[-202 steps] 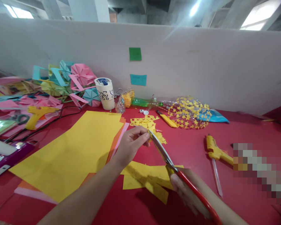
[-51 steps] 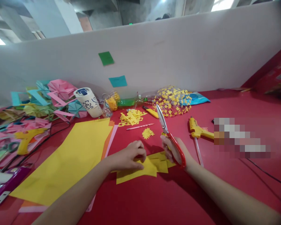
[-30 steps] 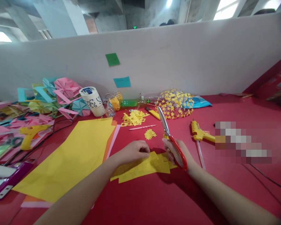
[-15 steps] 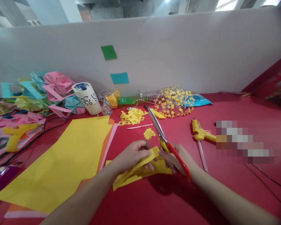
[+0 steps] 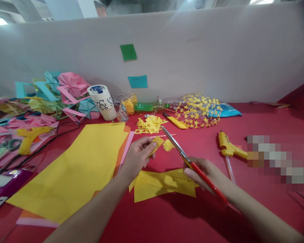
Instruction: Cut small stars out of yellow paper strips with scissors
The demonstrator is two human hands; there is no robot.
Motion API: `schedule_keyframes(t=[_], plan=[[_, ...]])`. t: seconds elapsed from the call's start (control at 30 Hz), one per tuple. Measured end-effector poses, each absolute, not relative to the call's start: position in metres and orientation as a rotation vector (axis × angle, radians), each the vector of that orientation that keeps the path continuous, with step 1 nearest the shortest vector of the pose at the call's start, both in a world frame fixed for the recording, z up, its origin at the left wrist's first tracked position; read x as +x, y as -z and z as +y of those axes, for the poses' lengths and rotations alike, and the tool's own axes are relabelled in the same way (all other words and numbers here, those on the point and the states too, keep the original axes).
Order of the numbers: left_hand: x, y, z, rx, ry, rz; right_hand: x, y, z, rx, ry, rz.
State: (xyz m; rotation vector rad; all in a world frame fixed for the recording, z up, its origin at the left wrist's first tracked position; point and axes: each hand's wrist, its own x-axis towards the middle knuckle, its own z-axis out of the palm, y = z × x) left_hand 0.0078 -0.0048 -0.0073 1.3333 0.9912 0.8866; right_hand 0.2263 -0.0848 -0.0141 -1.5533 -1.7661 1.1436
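Between thumb and fingers, my left hand [image 5: 140, 151] pinches a small folded strip of yellow paper [image 5: 157, 144] above the table. My right hand [image 5: 205, 173] grips a pair of red-handled scissors [image 5: 183, 154], their long blades pointing up and left and looking closed. Under and between my hands lies a larger yellow paper piece [image 5: 164, 185] with creases, flat on the red table. Just beyond the strip sits a small pile of yellow paper stars [image 5: 168, 145]. Behind it are yellow offcuts with star-shaped holes [image 5: 150, 125] and a pink pencil [image 5: 164, 135], partly hidden by my left hand and the blades.
Large yellow sheets [image 5: 91, 162] lie at left over orange and pink ones. A glue gun [image 5: 230, 148] rests at right, another glue gun [image 5: 27, 140] at left. Along the wall stand a white cup [image 5: 103, 103], folded paper shapes [image 5: 72, 84], a cutter [image 5: 176, 121] and a star-covered clear dome [image 5: 199, 111].
My left hand has lifted a small yellow strip up from the larger paper, which now lies on the table. My right hand with the scissors has moved apart to the right. The view has shifted left.
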Motion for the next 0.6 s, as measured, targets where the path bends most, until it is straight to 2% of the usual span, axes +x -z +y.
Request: schedule_keyframes(t=[0.27, 0.6], plan=[[0.006, 0.003, -0.004, 1.234, -1.086, 1.025, 0.230, 0.017, -0.088, -1.750, -1.034, -1.956], [0.005, -0.001, -0.008, 1.239, -1.010, 0.994, 0.220, 0.003, -0.092, -1.557, -1.374, -1.800]])
